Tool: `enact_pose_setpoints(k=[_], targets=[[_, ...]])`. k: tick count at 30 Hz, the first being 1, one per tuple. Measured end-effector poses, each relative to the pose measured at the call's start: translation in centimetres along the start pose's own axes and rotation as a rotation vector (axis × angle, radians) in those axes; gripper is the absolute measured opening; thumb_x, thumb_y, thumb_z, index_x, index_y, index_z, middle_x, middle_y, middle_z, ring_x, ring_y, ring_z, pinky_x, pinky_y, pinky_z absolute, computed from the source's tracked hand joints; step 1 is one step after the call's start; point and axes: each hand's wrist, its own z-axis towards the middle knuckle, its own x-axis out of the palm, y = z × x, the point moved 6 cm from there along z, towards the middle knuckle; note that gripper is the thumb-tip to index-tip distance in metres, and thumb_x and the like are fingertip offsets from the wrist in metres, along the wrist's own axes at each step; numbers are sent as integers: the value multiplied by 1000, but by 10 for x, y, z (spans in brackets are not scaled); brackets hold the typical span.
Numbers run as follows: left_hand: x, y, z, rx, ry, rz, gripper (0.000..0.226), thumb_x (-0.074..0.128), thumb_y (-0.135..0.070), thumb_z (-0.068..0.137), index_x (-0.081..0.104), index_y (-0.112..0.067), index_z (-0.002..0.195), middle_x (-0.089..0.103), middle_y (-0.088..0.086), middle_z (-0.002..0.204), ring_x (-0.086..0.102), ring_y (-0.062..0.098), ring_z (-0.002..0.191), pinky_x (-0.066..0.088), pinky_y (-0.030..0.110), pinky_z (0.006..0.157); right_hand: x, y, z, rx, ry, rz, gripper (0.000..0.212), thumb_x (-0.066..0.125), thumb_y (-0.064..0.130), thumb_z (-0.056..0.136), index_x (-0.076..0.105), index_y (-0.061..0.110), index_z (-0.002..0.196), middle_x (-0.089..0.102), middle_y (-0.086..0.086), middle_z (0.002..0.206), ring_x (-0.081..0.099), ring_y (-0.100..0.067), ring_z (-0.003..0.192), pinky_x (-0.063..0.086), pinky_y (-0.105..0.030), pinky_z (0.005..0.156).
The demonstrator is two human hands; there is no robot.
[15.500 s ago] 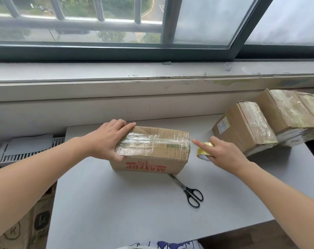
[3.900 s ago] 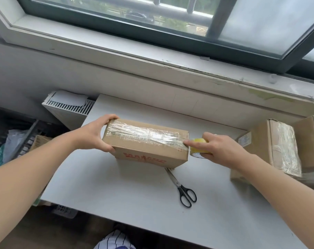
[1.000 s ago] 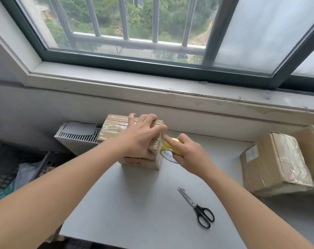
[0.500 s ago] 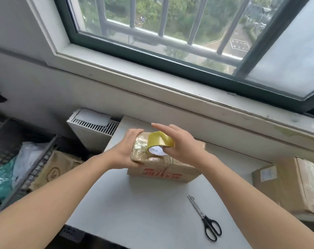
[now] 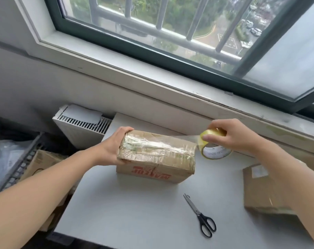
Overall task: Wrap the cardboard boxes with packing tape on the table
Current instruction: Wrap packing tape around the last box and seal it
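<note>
A cardboard box [image 5: 156,159] with red print lies on the grey table [image 5: 143,212], its top covered in shiny clear tape. My left hand [image 5: 115,150] grips the box's left end, thumb on the near side and fingers over the top edge. My right hand [image 5: 231,133] grips a roll of yellowish packing tape [image 5: 214,147] just right of the box and above the table. A clear strip of tape stretches from the roll across the box's top.
Black-handled scissors [image 5: 201,216] lie on the table in front of the box. Another taped cardboard box [image 5: 260,191] sits at the right, partly behind my right arm. A white radiator [image 5: 80,126] stands left of the table, with a rack and a carton [image 5: 39,162] below.
My right hand has pulled the tape roll from above the box's left part out past its right end, drawing a strip over the top. My left hand still grips the left end.
</note>
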Motion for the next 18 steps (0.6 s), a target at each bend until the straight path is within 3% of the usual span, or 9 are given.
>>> enact_pose_setpoints(k=[3, 8, 15, 18], targets=[[-1, -1, 3, 11, 14, -6, 116, 97, -34, 63, 20, -36, 150, 34, -22, 139, 45, -4, 128, 41, 15, 105, 20, -21, -7, 53, 85, -85, 60, 56, 81, 74, 58, 21, 77, 58, 3, 66, 52, -12, 62, 38, -29, 58], [-2, 0, 1, 11, 30, 5, 118, 99, -38, 60, 17, -47, 145, 38, -20, 139, 49, -1, 128, 44, 16, 103, 29, -64, -22, 166, 87, -31, 56, 66, 67, 84, 54, 14, 70, 57, -9, 68, 46, -8, 56, 35, -30, 57], [-1, -3, 4, 4, 48, 17, 118, 99, -33, 61, 16, -49, 144, 38, -23, 139, 48, -4, 127, 42, 8, 97, 60, -97, -35, 303, 58, -8, 57, 63, 66, 87, 53, 13, 69, 53, -1, 62, 52, -17, 63, 39, -34, 60], [-2, -3, 4, -2, 57, 12, 119, 100, -33, 60, 18, -48, 145, 40, -18, 140, 50, 0, 128, 45, 13, 100, 77, -105, -36, 317, 33, -14, 57, 60, 64, 90, 51, 12, 69, 54, -4, 63, 55, -21, 66, 42, -39, 61]])
